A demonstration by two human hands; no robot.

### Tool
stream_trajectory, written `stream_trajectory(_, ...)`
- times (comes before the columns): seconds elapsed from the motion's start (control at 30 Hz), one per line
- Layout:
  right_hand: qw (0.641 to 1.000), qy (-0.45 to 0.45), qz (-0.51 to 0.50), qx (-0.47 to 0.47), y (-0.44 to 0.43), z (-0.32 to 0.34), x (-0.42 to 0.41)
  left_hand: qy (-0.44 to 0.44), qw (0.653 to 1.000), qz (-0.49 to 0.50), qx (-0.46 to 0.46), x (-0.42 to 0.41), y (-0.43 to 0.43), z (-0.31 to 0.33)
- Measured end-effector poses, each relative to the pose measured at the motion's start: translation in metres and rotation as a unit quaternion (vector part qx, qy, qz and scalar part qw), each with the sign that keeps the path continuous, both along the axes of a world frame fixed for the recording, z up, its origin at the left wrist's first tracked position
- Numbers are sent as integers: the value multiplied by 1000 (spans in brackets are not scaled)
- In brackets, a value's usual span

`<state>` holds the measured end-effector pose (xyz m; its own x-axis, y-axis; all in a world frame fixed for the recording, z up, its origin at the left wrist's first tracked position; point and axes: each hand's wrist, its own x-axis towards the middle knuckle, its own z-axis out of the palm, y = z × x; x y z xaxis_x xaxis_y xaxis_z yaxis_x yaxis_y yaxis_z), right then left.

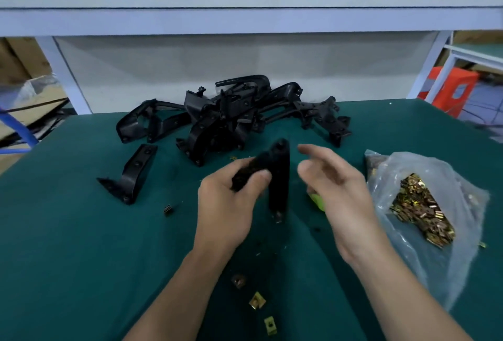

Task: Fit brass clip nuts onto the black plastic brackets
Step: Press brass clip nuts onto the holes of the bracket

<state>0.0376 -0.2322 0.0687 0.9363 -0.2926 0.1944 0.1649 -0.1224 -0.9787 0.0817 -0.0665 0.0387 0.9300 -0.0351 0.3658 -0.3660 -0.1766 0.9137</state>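
Our left grip (231,199) is curled round one arm of a black bracket (279,177), held above the middle of the surface; the other arm hangs down. Our right grip (340,199) hovers just beside it, fingers loosely spread, holding nothing we can see. The bracket looks like stiff, light moulded plastic, so we judge the thick arm a safe hold. The brass clip nuts (257,300), loose by the near edge and in the bag (394,166) at the right edge, look small and sharp-edged, so we would pinch them by the sides.
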Motion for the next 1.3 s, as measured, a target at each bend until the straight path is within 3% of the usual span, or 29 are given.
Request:
stream_trajectory(0.07, 990, 10, -1, -141, -2, -2, -4, 27, 998, -3, -59, 3, -3, 6)
stream_trajectory(0.17, 956, 36, -14, -291, 3, -9, -5, 137, 980, -38, -137, 4, -7, 7)
stream_trajectory(0.37, 933, 60, -47, -352, 10, -30, -9, 207, 970, -78, -106, 0, -13, -12)
stream_trajectory(0.53, 879, 128, -102, -447, 1, -31, -8, 134, 988, -69, -33, -2, -7, -15)
stream_trajectory(0.6, 885, 131, -115, -433, -4, -33, -8, 123, 991, -39, 27, 3, 4, -10)
stream_trajectory(0.67, 883, 133, -115, -435, -8, -38, -7, 127, 977, -97, 143, 6, 17, -1)
stream_trajectory(0.77, 882, 125, -106, -441, -11, -44, -4, 171, 897, -263, 310, -6, 21, 9)
stream_trajectory(0.87, 893, 116, -93, -424, -12, -49, -3, 166, 858, -285, 394, -33, 12, 5)
stream_trajectory(1.0, 888, 110, -88, -437, -13, -55, -2, 115, 875, -221, 416, -52, 6, 0)
stream_trajectory(1.17, 896, 110, -83, -422, -14, -57, -2, 135, 905, -210, 343, -61, 9, -3)
stream_trajectory(1.3, 914, 133, -83, -375, -12, -50, -6, 133, 962, -91, 220, -54, 10, -9)
